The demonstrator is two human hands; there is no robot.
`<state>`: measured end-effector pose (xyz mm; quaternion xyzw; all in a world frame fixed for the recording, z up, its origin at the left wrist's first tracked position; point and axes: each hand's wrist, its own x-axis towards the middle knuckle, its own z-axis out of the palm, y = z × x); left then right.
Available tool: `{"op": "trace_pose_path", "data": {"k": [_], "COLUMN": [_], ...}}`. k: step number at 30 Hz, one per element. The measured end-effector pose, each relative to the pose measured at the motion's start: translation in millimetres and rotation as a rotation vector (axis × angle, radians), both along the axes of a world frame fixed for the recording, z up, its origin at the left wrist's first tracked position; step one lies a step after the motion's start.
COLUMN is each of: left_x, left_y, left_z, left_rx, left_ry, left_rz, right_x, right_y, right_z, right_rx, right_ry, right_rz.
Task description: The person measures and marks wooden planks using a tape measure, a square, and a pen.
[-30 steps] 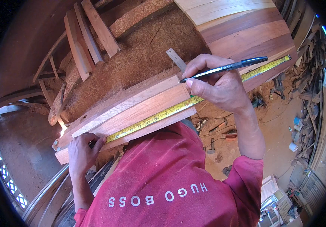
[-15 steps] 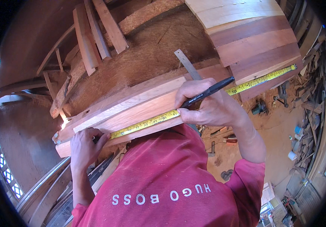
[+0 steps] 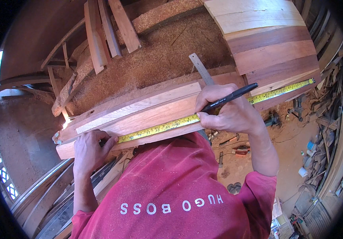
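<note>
A long wooden board (image 3: 147, 113) lies across the workbench in front of me. A yellow tape measure (image 3: 159, 128) stretches along its near edge, from my left hand out to the far right (image 3: 287, 88). My left hand (image 3: 90, 149) presses the tape's end down on the board's left end. My right hand (image 3: 227, 109) grips a black pen (image 3: 231, 96), its tip down at the tape near the board's middle. A steel ruler (image 3: 200, 68) lies just beyond my right hand.
Sawdust covers the bench (image 3: 159, 55). Several wood strips (image 3: 107, 28) lie at the back left. A panel of glued planks (image 3: 267, 40) rests at the back right. Tools and wood scraps (image 3: 327, 99) litter the floor to the right.
My right hand has slid left along the tape and tipped the pen down to the board. My left hand has stayed at the tape's end.
</note>
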<state>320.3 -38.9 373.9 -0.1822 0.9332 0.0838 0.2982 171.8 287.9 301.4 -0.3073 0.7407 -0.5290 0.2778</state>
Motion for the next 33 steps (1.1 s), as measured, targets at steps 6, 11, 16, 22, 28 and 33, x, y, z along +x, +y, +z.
{"op": "trace_pose_path", "data": {"k": [6, 11, 16, 22, 28, 33], "left_x": [1.7, 0.2, -1.5, 0.8, 0.5, 1.8], "left_y": [-2.6, -1.1, -0.5, -3.2, -4.8, -5.4], "left_z": [-2.6, -0.5, -0.1, -2.3, -3.5, -3.8], "left_rx": [0.011, 0.008, 0.010, 0.023, 0.033, 0.048], "left_ry": [0.011, 0.006, -0.009, 0.009, 0.022, 0.040], "left_rz": [-0.013, -0.009, 0.003, -0.004, -0.023, -0.015], "right_x": [2.3, 1.3, 1.6, 3.6, 1.9, 0.9], "right_y": [0.1, 0.1, -0.7, -2.6, -1.8, -1.0], "right_z": [0.2, 0.3, 2.3, -2.1, 1.3, -0.1], "right_rx": [0.032, 0.033, 0.050, 0.004, 0.020, 0.041], "right_ry": [0.049, 0.038, 0.038, 0.061, 0.083, 0.085], "right_rz": [-0.014, -0.008, -0.004, -0.023, -0.017, 0.014]}}
